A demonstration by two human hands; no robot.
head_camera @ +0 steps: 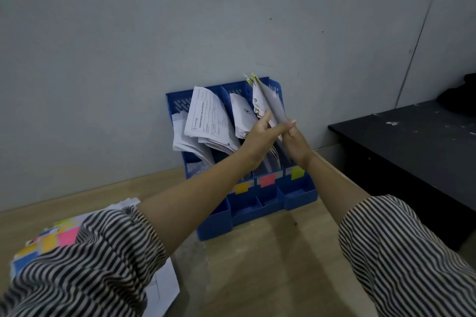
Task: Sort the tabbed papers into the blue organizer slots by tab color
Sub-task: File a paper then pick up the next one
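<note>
A blue organizer (296, 194) stands against the wall, its slots holding leaning white papers (208, 121). Its front carries a yellow label (241, 187), a pink label (267, 179) and a green label (297, 172). Both hands meet over the rightmost slot. My left hand (257, 136) and my right hand (293, 139) hold a bundle of papers with green tabs (270, 103), which stands upright in that slot. A pile of tabbed papers (59, 237) with pink, yellow and blue tabs lies at lower left, partly hidden by my striped sleeve.
The organizer sits on a light wooden surface (270, 265) next to a grey wall. A black table (412, 141) stands to the right, close to the organizer's right side. Small open trays run along the organizer's front.
</note>
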